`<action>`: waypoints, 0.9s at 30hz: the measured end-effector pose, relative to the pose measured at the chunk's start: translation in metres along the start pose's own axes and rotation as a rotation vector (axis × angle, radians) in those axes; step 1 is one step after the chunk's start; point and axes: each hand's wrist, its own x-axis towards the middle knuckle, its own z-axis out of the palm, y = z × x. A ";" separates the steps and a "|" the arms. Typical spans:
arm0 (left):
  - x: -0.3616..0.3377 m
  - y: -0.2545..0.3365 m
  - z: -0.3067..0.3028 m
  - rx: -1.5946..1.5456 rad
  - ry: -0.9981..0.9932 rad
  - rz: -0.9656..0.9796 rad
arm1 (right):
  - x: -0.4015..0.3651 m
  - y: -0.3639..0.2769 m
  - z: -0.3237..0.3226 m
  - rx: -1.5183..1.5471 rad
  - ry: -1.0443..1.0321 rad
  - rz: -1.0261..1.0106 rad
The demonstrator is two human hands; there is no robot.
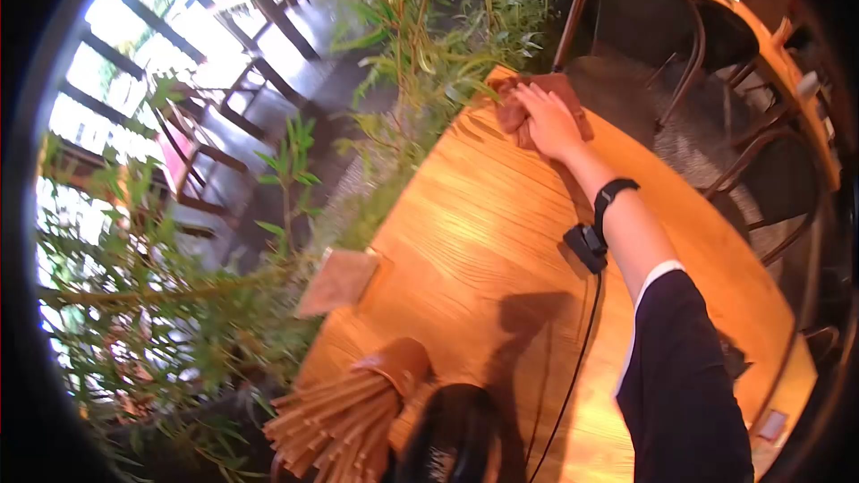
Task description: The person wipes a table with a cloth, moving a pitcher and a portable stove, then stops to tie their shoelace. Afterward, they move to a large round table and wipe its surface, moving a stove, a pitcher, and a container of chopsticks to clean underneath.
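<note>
My right hand (548, 121) lies flat on a crumpled brown cloth (573, 98) at the far corner of the wooden table (474, 233). Its fingers are stretched out and slightly spread, pressing on the cloth rather than wrapped round it. A damp-looking dark streak shows on the wood just left of the cloth. The forearm reaches in from the lower right, with a black band on the wrist and a dark sleeve. Beside the forearm sits a small black device (586, 249) with a thin cable running toward me. My left hand is out of view.
Near the table's left edge are a brown holder (403, 365) full of chopsticks (335, 420) and a square brownish block (338, 282). A shiny black object (452, 438) stands at the near edge. Leafy bamboo (403, 80) borders the left side; metal-framed chairs (635, 27) stand beyond the right.
</note>
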 end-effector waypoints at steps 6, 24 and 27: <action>-0.003 -0.008 0.006 0.098 0.007 -0.036 | -0.001 -0.107 0.043 0.176 -0.066 -0.188; -0.017 0.010 -0.033 0.043 0.020 0.210 | -0.161 -0.091 -0.076 -0.431 0.058 0.810; -0.008 0.024 -0.039 0.161 -0.156 0.007 | -0.122 -0.148 -0.032 -0.054 0.175 0.173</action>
